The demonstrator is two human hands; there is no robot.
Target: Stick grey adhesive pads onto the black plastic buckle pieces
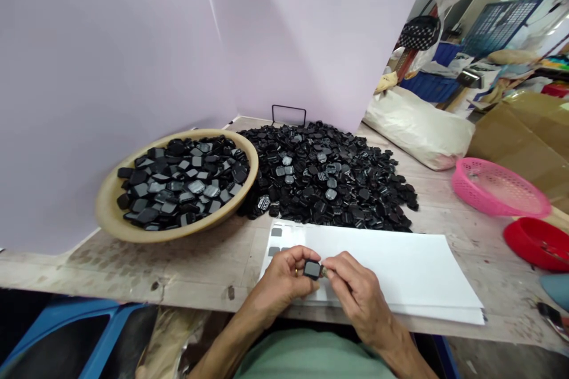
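My left hand (287, 275) grips a small black piece with a grey, square face (312, 269) between thumb and fingers. Close against the piece's right edge, my right hand (355, 287) is closed in a pinch. Something tiny shows at its fingertips, too small to name. Both hands are above a stack of white sheets (400, 266), where a few grey squares (276, 232) show along the left side. Just behind the sheets, a large heap of black plastic pieces (329, 183) spreads over the table.
At left, a tan basin (178, 235) holds many black pieces with grey faces. A black wire frame (288, 108) stands before the pale partition (288, 29). On the right are a white sack (420, 127), a pink basket (498, 189), a red bowl (533, 243) and a cardboard box (520, 136).
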